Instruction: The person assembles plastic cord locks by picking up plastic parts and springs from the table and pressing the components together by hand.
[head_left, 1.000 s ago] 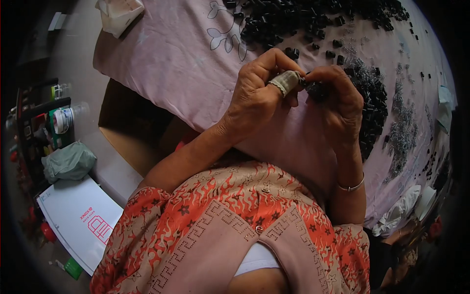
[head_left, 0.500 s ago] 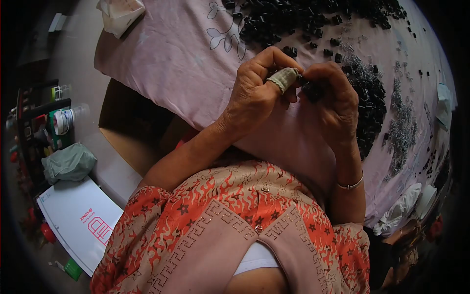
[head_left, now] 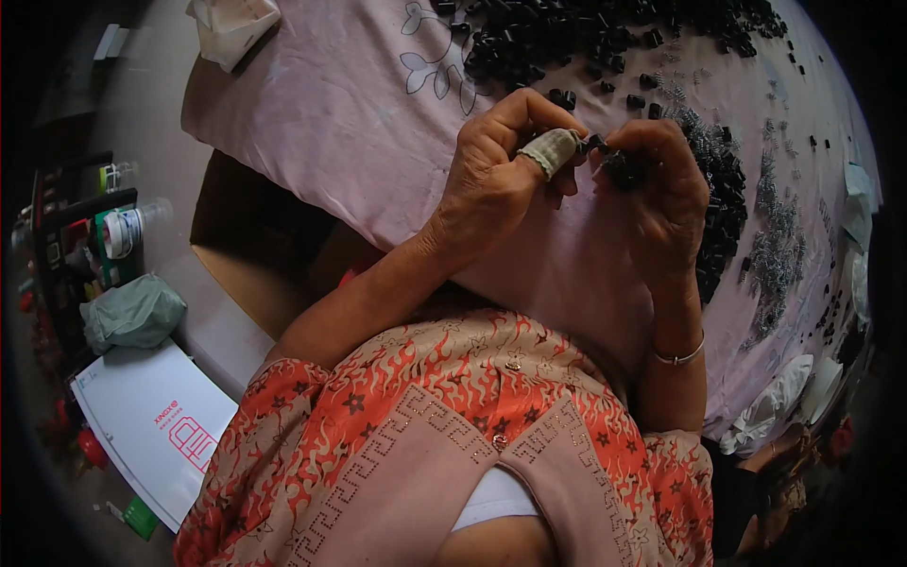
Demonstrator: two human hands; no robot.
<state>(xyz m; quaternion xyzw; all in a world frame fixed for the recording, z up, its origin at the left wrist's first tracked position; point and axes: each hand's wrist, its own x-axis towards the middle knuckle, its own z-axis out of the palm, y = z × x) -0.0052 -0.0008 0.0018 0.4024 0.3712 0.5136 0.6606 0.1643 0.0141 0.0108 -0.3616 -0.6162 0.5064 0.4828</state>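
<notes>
My left hand (head_left: 496, 180) has a cloth wrap on its thumb and pinches a small black plastic part (head_left: 593, 144) at the fingertips. My right hand (head_left: 661, 194) is cupped around several small black parts (head_left: 625, 170), its fingertips meeting the left hand's over the pink cloth (head_left: 331, 123). A heap of black parts (head_left: 557, 38) lies beyond the hands. Another heap of black parts (head_left: 723, 203) sits right of my right hand, next to a patch of small metal springs (head_left: 779, 250).
A white box with red print (head_left: 156, 425) lies on the floor at lower left, beside a green bundle (head_left: 132, 312) and cluttered shelves (head_left: 76, 236). An open cardboard box (head_left: 250, 255) sits under the table edge. White cloth (head_left: 770, 411) lies at right.
My right hand has shifted slightly right and opened a gap from the left; the black part now shows between the fingertips. The left hand stayed nearly still.
</notes>
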